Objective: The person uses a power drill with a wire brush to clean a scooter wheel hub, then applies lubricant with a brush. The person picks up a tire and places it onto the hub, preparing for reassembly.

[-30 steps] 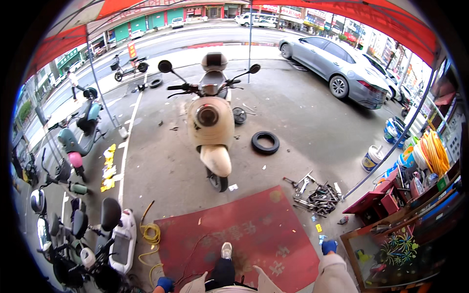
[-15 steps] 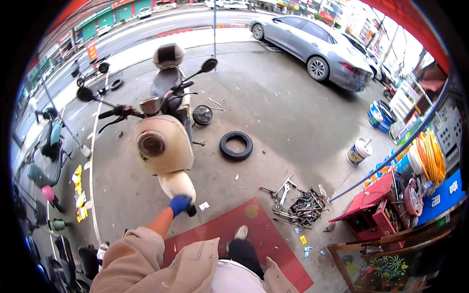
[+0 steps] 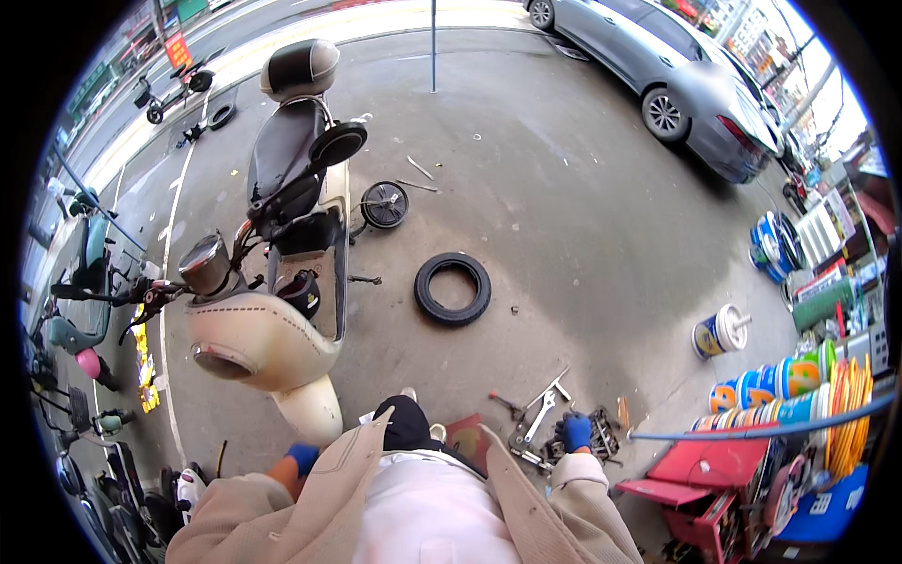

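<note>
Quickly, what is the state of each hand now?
Left hand: by the scooter; open or closed, cannot tell.
Right hand: before the tools in view; grip cannot be told.

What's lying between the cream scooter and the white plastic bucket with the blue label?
In the head view, a loose black rubber tyre lies flat between the scooter and the bucket, with a small dark scrap on its bucket side.

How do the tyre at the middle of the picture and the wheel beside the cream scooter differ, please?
The tyre has an open middle; the wheel has a filled one. The tyre looks larger in this view than the wheel. The wheel lies closer to the scooter than the tyre does. Both are round and dark.
</note>
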A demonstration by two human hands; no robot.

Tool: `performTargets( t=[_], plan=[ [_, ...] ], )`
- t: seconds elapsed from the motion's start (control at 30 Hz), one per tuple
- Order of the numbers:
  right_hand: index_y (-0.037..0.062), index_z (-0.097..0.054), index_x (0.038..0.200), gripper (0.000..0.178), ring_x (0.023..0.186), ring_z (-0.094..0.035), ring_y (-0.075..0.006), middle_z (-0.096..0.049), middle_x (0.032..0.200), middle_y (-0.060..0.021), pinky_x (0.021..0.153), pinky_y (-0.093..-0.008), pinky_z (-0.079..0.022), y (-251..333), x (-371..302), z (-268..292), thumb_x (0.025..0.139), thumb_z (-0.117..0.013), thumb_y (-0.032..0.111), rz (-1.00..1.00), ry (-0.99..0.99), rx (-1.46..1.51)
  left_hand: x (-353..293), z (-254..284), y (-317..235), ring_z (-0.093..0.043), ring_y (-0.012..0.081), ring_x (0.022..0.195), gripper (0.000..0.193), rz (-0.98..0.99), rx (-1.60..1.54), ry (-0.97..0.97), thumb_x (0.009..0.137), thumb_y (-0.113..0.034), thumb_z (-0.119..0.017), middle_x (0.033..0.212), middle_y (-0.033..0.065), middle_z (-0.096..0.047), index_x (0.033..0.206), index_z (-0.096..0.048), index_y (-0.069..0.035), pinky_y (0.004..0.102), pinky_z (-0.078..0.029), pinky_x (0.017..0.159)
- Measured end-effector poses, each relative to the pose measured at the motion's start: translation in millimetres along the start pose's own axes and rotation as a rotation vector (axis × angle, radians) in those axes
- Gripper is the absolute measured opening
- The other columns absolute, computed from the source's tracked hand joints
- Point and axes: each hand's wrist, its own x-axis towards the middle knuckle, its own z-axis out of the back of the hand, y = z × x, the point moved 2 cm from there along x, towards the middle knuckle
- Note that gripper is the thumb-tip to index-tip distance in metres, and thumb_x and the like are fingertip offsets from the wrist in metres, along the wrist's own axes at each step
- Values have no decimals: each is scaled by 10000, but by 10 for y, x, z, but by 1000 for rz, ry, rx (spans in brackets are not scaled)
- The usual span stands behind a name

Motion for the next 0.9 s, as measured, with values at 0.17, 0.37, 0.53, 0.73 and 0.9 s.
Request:
performTargets(
  t=[0.17, 0.37, 0.53, 0.73, 0.9],
  plan=[
    [31, -586, 1050, 192, 601, -619, -181, -651, 793, -110, 493, -314, -520, 1944, 691, -641, 940, -562, 187, 307, -77, -88, 535, -17, -93, -687, 323, 745, 289, 174, -364, 310, 878, -331, -594, 853, 198, -695, 910, -687, -60, 427, -541, 683],
    [19, -639, 864, 127, 527, -602, -181, -637, 688, -88, 466, -326, -516, 1812, 1774, -837, 863, -613, 144, 32, -41, -133, 3040, 1682, 442, -679, 292, 685, 258, 121, -259, 43, 883, -299, -578, 799, 187, -690, 893, -691, -68, 406, -530, 630],
    [142, -700, 1106, 460, 962, -668, -375, -700, 1007, -195, 849, -452, -525, 1023, 2959, 309, 807, -634, 486, 287, 301, -1729, 3978, 5753, -140, -598, 121, 664, 270, 50, -1585, -611, 948, -261, -557, 782, 45, -662, 963, -674, -18, 284, -498, 648],
    [117, -688, 1085, 398, 892, -670, -321, -694, 965, -163, 790, -442, -532, 2723, 4584, -580, 821, -623, 407, 122, 411, -1447, 4057, 6492, 87, -638, 126, 798, 273, 126, -1924, -958, 951, -255, -594, 916, 46, -684, 1084, -652, -23, 276, -530, 699],
    [103, -682, 1050, 322, 798, -669, -289, -695, 884, -132, 731, -454, -540, 5267, 6209, -2210, 837, -614, 334, -97, 493, -930, 3997, 3719, -572, -670, 243, 798, 342, 1229, -1689, -598, 887, -364, -590, 880, 155, -686, 1003, -688, -58, 371, -527, 733]
  ],
)
